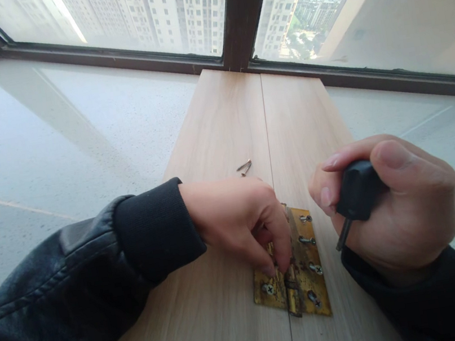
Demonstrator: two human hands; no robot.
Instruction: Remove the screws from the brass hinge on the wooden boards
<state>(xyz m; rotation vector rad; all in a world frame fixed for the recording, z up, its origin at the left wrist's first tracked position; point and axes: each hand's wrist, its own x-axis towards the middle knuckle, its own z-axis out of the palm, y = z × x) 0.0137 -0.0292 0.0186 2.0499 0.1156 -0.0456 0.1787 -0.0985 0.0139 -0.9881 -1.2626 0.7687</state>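
Observation:
A worn brass hinge (322,287) lies flat across the seam between two pale wooden boards. Over its left leaf, my left hand (237,209) is closed in a pinch, fingertips at the metal near the knuckle; what they grip, if anything, is hidden. One cross-head screw (270,289) sits in the lower left of that leaf. Several screws stand or lean in holes of the right leaf, including a tilted screw (316,268). To the right, raised above the boards, my right hand (416,205) is wrapped around a black-handled screwdriver (359,191), its shaft pointing down-left, apart from the hinge.
Beyond my left hand, two loose screws (246,166) lie on the left board (220,120). The right board (301,119) runs beside it toward the window frame (245,17). A speckled pale sill (87,123) extends on both sides.

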